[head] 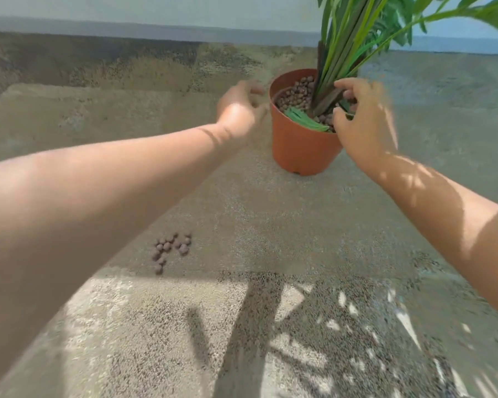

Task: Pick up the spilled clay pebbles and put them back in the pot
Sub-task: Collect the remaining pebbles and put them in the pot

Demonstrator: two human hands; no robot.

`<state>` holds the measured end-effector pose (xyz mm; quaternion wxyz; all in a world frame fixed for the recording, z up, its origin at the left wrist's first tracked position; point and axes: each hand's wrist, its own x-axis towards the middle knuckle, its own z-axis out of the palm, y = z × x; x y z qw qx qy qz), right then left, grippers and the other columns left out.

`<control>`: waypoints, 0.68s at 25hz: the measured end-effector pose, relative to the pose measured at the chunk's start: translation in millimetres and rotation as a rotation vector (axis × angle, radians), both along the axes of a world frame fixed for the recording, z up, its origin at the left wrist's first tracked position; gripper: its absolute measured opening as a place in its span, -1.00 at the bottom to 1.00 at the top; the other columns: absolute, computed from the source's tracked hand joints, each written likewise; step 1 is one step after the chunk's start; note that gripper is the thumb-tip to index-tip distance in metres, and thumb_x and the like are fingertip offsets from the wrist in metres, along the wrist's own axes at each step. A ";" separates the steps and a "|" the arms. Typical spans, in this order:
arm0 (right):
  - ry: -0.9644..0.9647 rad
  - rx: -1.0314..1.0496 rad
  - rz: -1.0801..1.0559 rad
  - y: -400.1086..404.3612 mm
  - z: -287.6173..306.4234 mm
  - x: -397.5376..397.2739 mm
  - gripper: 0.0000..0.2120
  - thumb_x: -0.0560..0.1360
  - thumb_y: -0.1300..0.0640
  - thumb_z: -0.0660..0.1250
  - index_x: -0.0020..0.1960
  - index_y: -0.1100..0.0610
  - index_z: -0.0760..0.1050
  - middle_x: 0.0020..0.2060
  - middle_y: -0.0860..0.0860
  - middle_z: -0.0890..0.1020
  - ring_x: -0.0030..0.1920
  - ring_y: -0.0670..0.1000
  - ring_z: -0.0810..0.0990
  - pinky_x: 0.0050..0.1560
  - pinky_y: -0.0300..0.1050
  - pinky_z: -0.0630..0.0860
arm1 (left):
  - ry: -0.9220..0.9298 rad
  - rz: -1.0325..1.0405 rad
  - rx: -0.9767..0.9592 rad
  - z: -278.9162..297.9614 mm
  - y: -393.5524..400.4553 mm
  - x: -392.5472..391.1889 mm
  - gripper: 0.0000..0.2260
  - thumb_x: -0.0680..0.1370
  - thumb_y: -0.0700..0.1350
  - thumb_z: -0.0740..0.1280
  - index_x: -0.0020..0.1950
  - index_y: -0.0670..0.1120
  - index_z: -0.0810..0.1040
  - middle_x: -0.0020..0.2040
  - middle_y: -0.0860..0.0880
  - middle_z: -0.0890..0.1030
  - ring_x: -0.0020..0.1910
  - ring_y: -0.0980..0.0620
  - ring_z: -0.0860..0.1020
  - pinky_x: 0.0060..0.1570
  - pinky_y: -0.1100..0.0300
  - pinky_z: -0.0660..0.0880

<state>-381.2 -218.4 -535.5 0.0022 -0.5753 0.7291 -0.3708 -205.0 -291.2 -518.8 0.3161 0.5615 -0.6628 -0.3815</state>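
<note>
An orange plastic pot stands on the concrete floor, filled with brown clay pebbles around a green plant. A small cluster of spilled clay pebbles lies on the floor, well in front of the pot and to its left. My left hand hovers just left of the pot's rim with its fingers curled; motion blur hides whether it holds anything. My right hand reaches over the pot's right rim, thumb and fingers spread in a claw above the pebbles inside.
A low wall runs along the far edge of the floor behind the pot. Plant leaves hang over the upper right. Sunlit patches and leaf shadows cover the near floor.
</note>
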 end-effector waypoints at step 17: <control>0.130 0.732 0.766 34.2 -99.9 199.5 -0.60 0.61 0.09 0.11 0.44 0.04 0.27 0.36 0.07 0.43 0.35 0.09 0.40 0.32 -0.03 0.34 | -0.584 -0.251 0.191 -111.0 96.3 216.5 -0.40 0.43 -0.26 0.38 0.40 0.04 0.25 0.16 -0.07 0.49 0.01 -0.01 0.52 0.08 0.09 0.51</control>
